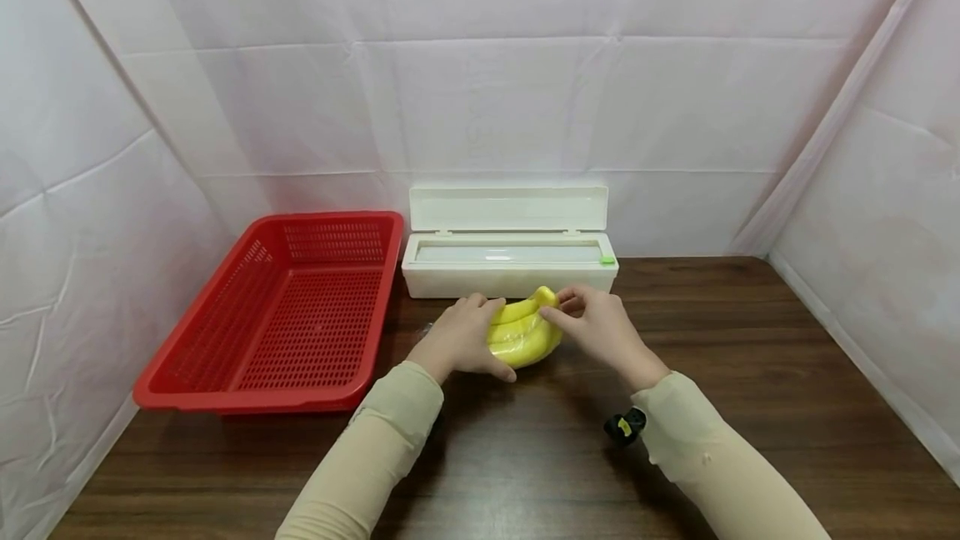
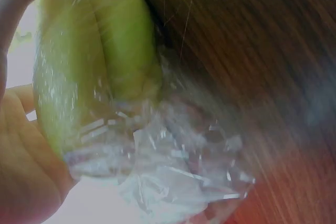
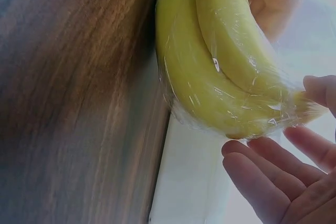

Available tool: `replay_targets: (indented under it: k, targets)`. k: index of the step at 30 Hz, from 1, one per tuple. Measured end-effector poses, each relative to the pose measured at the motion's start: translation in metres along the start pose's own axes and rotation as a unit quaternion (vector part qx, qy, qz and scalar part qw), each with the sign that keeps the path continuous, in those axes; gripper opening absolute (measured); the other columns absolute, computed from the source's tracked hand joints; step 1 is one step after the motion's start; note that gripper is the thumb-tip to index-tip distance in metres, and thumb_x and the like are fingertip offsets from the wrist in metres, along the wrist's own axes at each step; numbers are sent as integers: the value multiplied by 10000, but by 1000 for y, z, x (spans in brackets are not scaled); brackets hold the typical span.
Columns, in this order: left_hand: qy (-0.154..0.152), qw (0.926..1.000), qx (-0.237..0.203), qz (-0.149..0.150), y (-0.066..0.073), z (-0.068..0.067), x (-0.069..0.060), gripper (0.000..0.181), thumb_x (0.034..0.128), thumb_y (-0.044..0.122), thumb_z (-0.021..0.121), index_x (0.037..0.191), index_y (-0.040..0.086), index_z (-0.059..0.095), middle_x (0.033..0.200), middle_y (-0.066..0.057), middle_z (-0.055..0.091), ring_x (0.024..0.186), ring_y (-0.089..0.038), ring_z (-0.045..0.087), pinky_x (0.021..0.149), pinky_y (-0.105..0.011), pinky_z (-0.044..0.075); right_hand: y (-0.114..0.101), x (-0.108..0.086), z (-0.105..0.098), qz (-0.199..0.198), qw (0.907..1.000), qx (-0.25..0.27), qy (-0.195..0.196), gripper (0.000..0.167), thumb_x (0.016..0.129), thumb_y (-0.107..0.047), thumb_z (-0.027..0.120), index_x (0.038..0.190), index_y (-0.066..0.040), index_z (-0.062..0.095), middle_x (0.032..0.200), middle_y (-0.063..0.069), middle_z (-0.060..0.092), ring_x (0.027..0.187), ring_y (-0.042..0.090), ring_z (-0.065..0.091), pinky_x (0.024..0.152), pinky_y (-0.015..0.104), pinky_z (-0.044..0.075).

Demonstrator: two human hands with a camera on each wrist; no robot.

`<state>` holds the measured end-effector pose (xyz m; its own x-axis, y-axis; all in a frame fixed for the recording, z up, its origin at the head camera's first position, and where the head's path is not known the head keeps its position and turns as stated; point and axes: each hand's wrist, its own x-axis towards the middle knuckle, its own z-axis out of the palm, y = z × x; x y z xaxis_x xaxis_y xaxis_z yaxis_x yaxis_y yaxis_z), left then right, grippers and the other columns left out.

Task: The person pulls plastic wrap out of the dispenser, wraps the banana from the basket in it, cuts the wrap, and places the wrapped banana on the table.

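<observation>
A bunch of yellow bananas (image 1: 525,340), wrapped in clear plastic film, is held low over the brown table between both hands. My left hand (image 1: 463,340) grips its left end, thumb on the near side. Loose crumpled film (image 2: 173,177) bunches past that end in the left wrist view. At the stem end, my right hand (image 1: 600,327) pinches the wrapped stem between thumb and forefinger. Its other fingers (image 3: 257,182) are bent loosely beside the bananas in the right wrist view. The film lies smooth and shiny over the fruit there.
Behind the bananas stands a white film dispenser box (image 1: 510,282), its lid (image 1: 510,208) raised and a green slider (image 1: 607,260) at its right end. To the left sits a red perforated basket (image 1: 386,298). White sheets (image 1: 480,107) enclose the wooden table (image 1: 750,373) at the back and sides.
</observation>
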<state>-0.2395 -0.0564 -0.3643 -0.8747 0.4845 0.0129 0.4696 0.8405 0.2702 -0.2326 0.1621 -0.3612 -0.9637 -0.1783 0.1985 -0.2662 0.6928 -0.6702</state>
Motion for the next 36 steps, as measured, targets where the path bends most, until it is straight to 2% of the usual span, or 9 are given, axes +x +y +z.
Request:
replay_targets:
  k: [7,15,21,28,34,36]
  targets:
    - [-144,9997,-178,-88,-2,-4,-2,957,592,540,821,1367,104,467,1184,-78,526,1012,-201,507,894,-361,442,-1,9,-2,11,10000,-25,-65,384,885,-396,633,1097,-75,639,1045,146,698,949,254,666,734,354,543]
    - [-202,9996,-201,-52,-5,-6,-6,970,605,547,803,1382,80,457,1146,-94,544,956,-186,508,826,-335,451,-2,22,-1,4,9994,144,-323,399,914,-358,604,1176,-57,602,1181,177,637,1082,332,622,817,406,544]
    - [-213,9988,-444,6,-4,-6,-9,918,616,526,807,1341,59,492,1081,-88,560,923,-175,496,795,-320,444,-2,32,-2,118,9983,134,-558,444,929,-367,576,1241,-50,558,1244,179,604,1117,340,605,857,422,531]
    - [-224,9979,-600,-7,0,-6,-14,915,630,550,774,1342,49,491,1141,-107,576,982,-183,510,807,-317,454,-3,41,-3,79,9973,-76,-725,450,945,-343,553,1274,-37,539,1269,178,588,1133,337,598,849,411,535]
    - [-159,9975,-682,100,2,-7,-18,784,658,536,743,1245,51,556,900,-36,593,826,-151,524,711,-279,451,-3,48,-2,-38,9962,-297,-814,466,954,-345,537,1304,-38,523,1263,194,592,1112,339,611,837,411,539]
    - [-162,9971,-735,104,4,-7,-19,776,669,534,738,1242,40,563,884,-34,601,806,-145,530,709,-278,457,-2,51,-2,-98,9956,-368,-855,466,959,-344,527,1312,-40,516,1263,196,591,1107,340,613,845,418,535]
